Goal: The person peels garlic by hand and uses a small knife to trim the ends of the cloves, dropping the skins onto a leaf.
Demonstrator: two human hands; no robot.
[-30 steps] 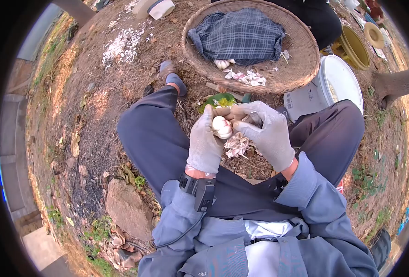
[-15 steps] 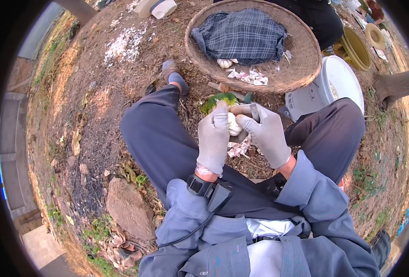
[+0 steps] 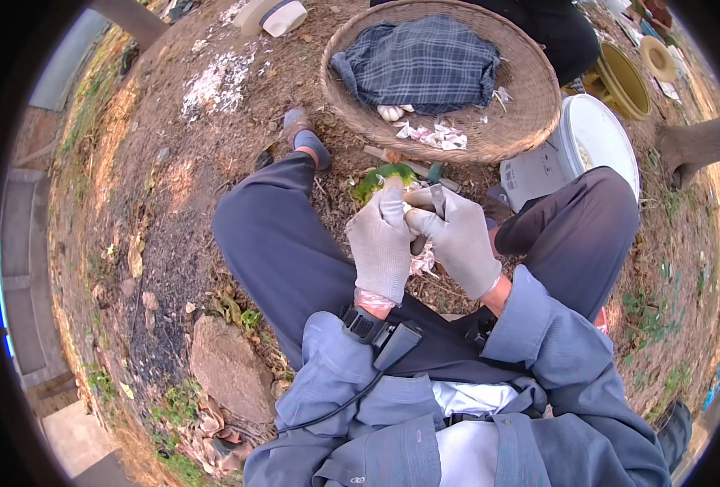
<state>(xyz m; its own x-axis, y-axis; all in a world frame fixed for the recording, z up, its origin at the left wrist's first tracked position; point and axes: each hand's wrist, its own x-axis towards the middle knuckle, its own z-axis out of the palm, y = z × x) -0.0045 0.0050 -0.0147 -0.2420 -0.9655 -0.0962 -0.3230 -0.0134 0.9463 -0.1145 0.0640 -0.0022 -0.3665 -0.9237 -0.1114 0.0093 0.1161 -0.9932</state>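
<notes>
Both my hands wear pale grey gloves and meet above the ground between my knees. My left hand (image 3: 380, 247) is closed around a white garlic bulb (image 3: 408, 209), which is now mostly hidden by the fingers. My right hand (image 3: 464, 242) presses against the bulb from the other side. A short flat metal blade (image 3: 438, 200) sticks up from between its fingers; its handle is out of sight. White and pinkish garlic skins (image 3: 423, 261) lie on the ground below. Just beyond my fingertips is a green and yellow item (image 3: 384, 180) I cannot make out.
A woven basket (image 3: 530, 122) ahead holds a plaid cloth (image 3: 425, 65), garlic bulbs (image 3: 390, 113) and skins. To its right stand a white bucket (image 3: 530, 174) and a yellow bucket (image 3: 626, 85). A large stone (image 3: 230, 369) lies left, a tree trunk (image 3: 701, 150) right. Another person's dark-clothed leg (image 3: 567, 40) is behind the basket.
My hands have turned and drawn closer together, so the garlic bulb, plainly seen before, is now largely covered. The blade has shifted slightly left with my right hand.
</notes>
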